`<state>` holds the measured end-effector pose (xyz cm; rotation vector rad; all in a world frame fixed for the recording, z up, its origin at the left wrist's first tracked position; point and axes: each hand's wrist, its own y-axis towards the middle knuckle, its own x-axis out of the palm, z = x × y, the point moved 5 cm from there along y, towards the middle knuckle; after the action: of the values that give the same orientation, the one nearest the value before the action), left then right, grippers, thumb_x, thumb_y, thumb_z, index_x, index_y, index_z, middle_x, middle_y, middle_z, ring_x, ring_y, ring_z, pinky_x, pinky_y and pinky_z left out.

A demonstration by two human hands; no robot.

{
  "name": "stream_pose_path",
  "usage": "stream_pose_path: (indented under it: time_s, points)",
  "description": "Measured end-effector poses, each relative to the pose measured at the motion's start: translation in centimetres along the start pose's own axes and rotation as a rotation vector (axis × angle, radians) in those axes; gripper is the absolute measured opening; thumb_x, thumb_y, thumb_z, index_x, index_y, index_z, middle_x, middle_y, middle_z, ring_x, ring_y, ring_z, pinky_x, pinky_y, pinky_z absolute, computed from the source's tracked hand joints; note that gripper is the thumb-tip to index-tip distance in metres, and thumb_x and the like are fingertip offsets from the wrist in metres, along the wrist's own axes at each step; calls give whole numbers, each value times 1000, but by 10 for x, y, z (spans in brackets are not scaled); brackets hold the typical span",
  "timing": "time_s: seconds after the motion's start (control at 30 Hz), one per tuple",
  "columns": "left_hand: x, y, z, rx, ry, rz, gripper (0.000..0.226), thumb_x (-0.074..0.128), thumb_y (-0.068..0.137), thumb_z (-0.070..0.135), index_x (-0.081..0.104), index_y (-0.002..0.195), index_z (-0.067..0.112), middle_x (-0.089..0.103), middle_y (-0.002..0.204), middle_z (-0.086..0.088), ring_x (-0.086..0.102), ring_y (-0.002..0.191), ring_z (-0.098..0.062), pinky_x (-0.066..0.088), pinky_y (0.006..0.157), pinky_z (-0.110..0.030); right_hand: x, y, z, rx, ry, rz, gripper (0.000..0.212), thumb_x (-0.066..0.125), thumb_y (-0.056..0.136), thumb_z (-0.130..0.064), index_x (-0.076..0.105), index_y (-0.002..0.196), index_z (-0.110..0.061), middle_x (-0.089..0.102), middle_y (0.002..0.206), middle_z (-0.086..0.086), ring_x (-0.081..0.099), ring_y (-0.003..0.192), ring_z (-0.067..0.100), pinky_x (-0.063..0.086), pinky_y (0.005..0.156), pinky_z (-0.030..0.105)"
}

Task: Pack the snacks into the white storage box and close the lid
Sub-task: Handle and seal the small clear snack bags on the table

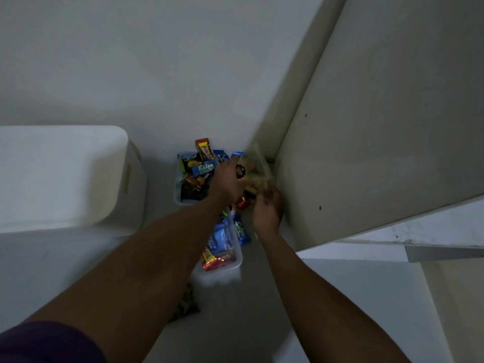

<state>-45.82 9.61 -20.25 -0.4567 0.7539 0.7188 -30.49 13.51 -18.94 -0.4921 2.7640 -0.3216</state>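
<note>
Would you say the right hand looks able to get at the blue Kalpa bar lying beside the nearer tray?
Probably yes: the blue bar lies uncovered close by the right hand, outside the nearer tray. Its fingers seem to hold the clear bag, so they need freeing first.

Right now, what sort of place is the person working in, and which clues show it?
Probably a household cupboard or pantry shelf: a white side panel with shelf-pin holes, a white storage box, and clear tubs of wrapped snacks.

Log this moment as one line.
stage: reaching into snacks | left hand: on clear snack bag, grip hidden | right hand: pinches bag's lower edge | white storage box: at left, untouched
</note>
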Motion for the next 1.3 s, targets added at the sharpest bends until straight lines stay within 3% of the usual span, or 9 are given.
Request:
stream_pose_path:
  time_s: [0.13,0.27,0.4,0.53,0.67,0.77,0.83,0.93,1.3]
  points:
    - [-2,-15,-15,13,-175,61,81,64,79,66,37,146,28,59,132,0,57,119,-21,51,96,-44,4,10,-24,-31,33,-29,29,56,94,-17,62,122,-10,69,112,3,66,97,17,48,68,15]
    - [-7,-21,-26,16,-213,73,81,69,71,66,41,139,33,60,126,7,58,116,-15,53,92,-40,6,4,-50,-187,-61,20,20,54,97,-19,68,99,-5,70,96,11,65,88,26,41,65,23]
    - [-51,-44,-8,41,-249,78,86,76,58,58,47,131,24,51,127,1,49,117,-17,45,99,-37,6,-11,-77,-292,-81,-57,20,53,99,-20,65,97,-4,69,97,14,63,89,26,48,76,34]
    - [-119,-65,10,-100,-623,101,55,77,69,46,64,113,15,63,118,-6,63,105,-20,54,91,-36,-4,-33,-111,-386,-39,-182,14,53,99,-17,61,90,-8,64,83,8,58,78,17,46,70,28]
    - [-170,-92,32,-72,-737,52,26,74,86,30,72,90,4,72,94,-5,62,87,-16,50,71,-24,-16,-60,-146,-458,27,-261,14,53,99,-10,60,88,-7,60,74,2,56,62,2,46,60,17]
    - [-196,-122,48,-41,-768,70,21,69,90,31,67,79,13,66,84,-1,54,76,-14,44,62,-24,-20,-81,-168,-445,94,-344,13,59,97,-13,62,85,-11,65,81,7,63,70,13,52,64,21]
    - [-210,-134,56,-6,-762,74,19,68,91,31,67,82,14,65,82,-1,54,73,-13,44,64,-26,-23,-92,-186,-493,65,-369,10,67,91,-19,66,82,-15,67,80,2,64,75,17,53,70,28]
    - [-232,-152,74,83,-731,64,20,67,92,26,69,93,6,63,79,-3,54,69,-13,45,59,-20,-28,-110,-218,-573,-25,-423,8,75,85,-20,73,87,-12,70,80,2,65,73,12,52,70,21]
    - [-276,-184,104,191,-794,184,14,65,93,18,67,103,8,63,90,-1,54,75,-15,41,49,-12,-36,-156,-282,-785,-337,-511,15,68,91,-20,68,81,-8,62,71,2,50,57,7,41,53,18]
